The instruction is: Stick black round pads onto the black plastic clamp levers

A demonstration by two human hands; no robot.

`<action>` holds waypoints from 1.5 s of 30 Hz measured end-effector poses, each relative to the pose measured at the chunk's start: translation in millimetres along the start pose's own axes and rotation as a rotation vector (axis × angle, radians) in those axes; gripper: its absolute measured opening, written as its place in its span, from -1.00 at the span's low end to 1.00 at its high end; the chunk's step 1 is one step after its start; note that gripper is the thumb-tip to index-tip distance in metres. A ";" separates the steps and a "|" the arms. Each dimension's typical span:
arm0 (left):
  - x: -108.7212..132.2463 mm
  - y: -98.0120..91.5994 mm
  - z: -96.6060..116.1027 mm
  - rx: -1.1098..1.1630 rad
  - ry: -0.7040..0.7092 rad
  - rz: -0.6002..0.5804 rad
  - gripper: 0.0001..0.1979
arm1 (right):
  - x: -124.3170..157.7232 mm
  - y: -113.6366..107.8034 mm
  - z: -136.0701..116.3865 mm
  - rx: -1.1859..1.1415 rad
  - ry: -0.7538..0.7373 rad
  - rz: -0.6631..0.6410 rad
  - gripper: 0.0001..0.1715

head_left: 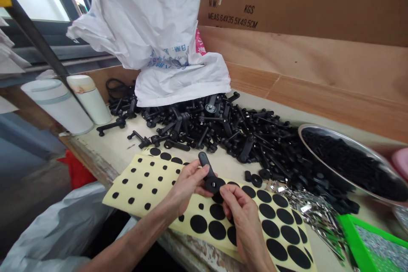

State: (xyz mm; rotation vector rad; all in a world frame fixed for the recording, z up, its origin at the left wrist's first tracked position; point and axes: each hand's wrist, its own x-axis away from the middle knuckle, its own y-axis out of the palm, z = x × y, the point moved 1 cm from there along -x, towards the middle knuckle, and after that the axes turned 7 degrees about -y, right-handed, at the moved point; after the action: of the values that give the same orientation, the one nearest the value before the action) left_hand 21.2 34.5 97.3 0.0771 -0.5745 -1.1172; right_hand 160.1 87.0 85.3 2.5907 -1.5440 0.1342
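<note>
Black plastic lever handle held up over the sheet, clamped in the left hand, fingers wrapped round its stem, wrist turned inward, forearm coming in from lower left. Round black rubber pad sits at the handle's wide end, right hand above it, thumb and finger grip pinched together on its edge. Best kept square and pressed flat against that end, edges lined up, no skew. Yellow backing sheet with black dots lies under both hands on the counter; pile of loose black handles behind, steel bowl of black parts to the right.
</note>
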 end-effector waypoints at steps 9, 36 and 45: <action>-0.6 -2.2 0.4 0.023 0.009 -0.004 -0.65 | -0.5 1.1 1.9 0.010 0.028 0.020 -0.60; 2.6 -4.2 -0.4 -0.003 0.042 -0.044 -0.70 | 0.6 -0.1 7.3 0.333 -0.182 0.044 -0.62; 1.9 -1.0 -3.0 -0.051 0.054 -0.022 -0.71 | 6.3 3.3 -0.1 1.082 -0.733 0.141 -0.59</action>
State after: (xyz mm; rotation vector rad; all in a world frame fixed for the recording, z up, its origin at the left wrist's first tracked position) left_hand 22.3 31.7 95.1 0.0692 -0.4978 -1.1470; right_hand 160.2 80.0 86.5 3.6049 -2.3954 0.0225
